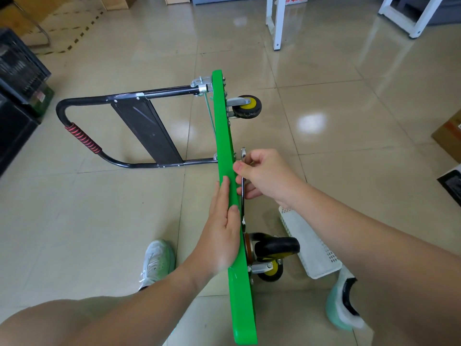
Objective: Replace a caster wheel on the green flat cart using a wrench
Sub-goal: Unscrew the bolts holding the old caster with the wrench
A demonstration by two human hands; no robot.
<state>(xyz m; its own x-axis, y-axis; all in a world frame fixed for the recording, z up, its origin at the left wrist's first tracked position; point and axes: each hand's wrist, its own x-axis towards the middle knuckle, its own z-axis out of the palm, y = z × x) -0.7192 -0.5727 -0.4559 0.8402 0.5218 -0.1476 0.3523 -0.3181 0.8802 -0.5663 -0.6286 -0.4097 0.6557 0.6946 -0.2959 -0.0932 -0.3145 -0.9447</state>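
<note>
The green flat cart (224, 136) stands on its side edge on the floor, with its black handle (82, 136) folded out flat to the left. My left hand (222, 233) lies flat with straight fingers against the cart's upper edge. My right hand (264, 173) grips a silver wrench (242, 156) held close along the cart's underside. A black and yellow caster wheel (248, 106) sticks out at the far end. Two more casters (274, 248) sit at the near end below my hands.
A white perforated plastic basket (311, 248) lies on the floor right of the cart, near my right shoe (344, 303). My left shoe (156, 260) is left of the cart. Black crates (20, 71) stand at far left, white table legs (277, 23) at the back, boxes at right.
</note>
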